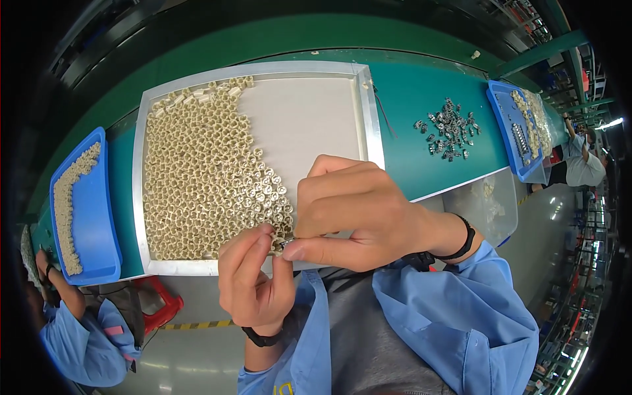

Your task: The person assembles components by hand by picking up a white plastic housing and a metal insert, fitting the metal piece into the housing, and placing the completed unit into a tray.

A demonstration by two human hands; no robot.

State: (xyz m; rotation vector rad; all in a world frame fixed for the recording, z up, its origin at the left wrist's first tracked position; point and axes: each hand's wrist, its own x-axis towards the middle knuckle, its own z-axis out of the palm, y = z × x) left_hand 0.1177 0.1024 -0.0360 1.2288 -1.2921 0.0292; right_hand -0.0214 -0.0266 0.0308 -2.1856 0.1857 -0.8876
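My left hand (255, 280) is closed in a pinch at the near edge of the framed tray (378, 128). Between its thumb and fingertips is a small cream round part (277, 246), mostly covered by the fingers. From the right, my right hand (359, 214) meets it, thumb and forefinger pinched on a small shiny metal piece (285, 243) against that cream part. Whether the piece sits inside it I cannot tell. Many cream cup-shaped parts (191, 171) stand packed in the tray's left and middle; those nearest my hands show metal inside.
Loose dark metal pieces (451, 130) lie heaped on the green table (421, 171) at right. Blue trays with cream parts stand at far left (95, 224) and far right (505, 125). A clear plastic bin (490, 210) is below the right edge. A co-worker's blue sleeve (82, 339) shows at lower left.
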